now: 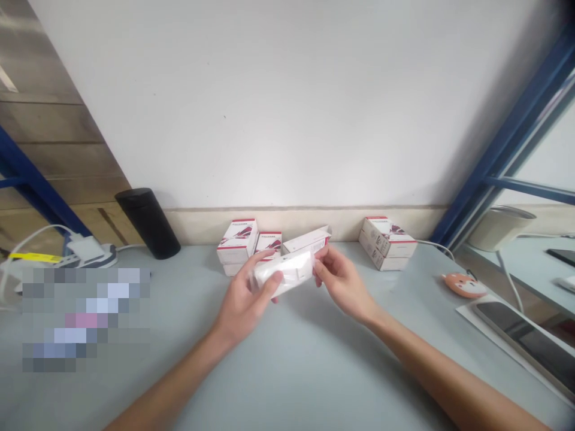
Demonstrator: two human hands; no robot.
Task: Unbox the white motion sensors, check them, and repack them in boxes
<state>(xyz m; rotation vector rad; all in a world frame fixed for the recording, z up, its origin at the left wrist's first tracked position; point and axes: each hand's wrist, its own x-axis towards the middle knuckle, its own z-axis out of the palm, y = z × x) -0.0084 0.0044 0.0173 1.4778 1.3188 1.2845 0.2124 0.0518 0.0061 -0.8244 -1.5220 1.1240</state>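
Observation:
A white, box-like item in clear plastic wrapping (287,272) is held above the table between both hands. My left hand (245,296) is closed around its left end, the thumb lying across the front. At the other end, my right hand (339,278) pinches the edge of the wrapping with thumb and fingers. What is inside the plastic cannot be made out. Just behind lies a white and red carton (308,240), tilted, its right end apparently open. To the left of that carton stand small white and red boxes (238,236), partly hidden by my left hand.
More white and red boxes (387,242) are stacked against the wall at right. A black cylinder (148,224) and a white power strip with a plug (87,248) stand at left. On the right are an orange animal-face pouch (465,284) and a dark phone (525,335).

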